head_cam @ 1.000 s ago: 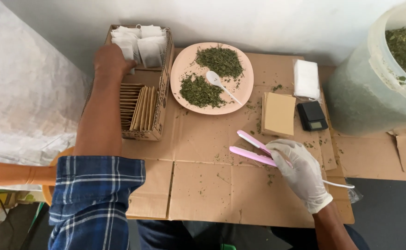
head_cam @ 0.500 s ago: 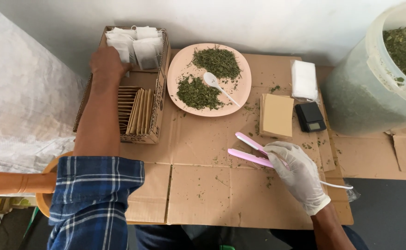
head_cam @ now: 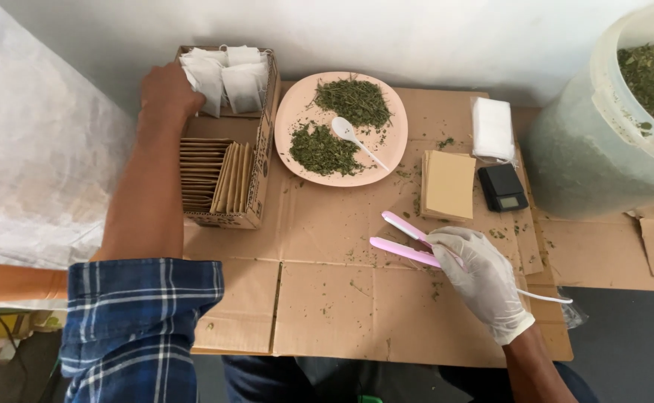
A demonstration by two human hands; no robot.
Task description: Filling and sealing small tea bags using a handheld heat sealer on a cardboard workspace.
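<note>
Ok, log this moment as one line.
left hand: on white bags in box | right hand: holds pink sealer, open

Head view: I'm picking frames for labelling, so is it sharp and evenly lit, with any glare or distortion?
Head view: soft, even light; sharp on the round pink plate of dried green leaves and the white-gloved right hand holding the pink clamp-shaped sealer; faint shadows only; no strong glare; edges bend slightly near the translucent plastic bucket; bare left hand unblurred.
</note>
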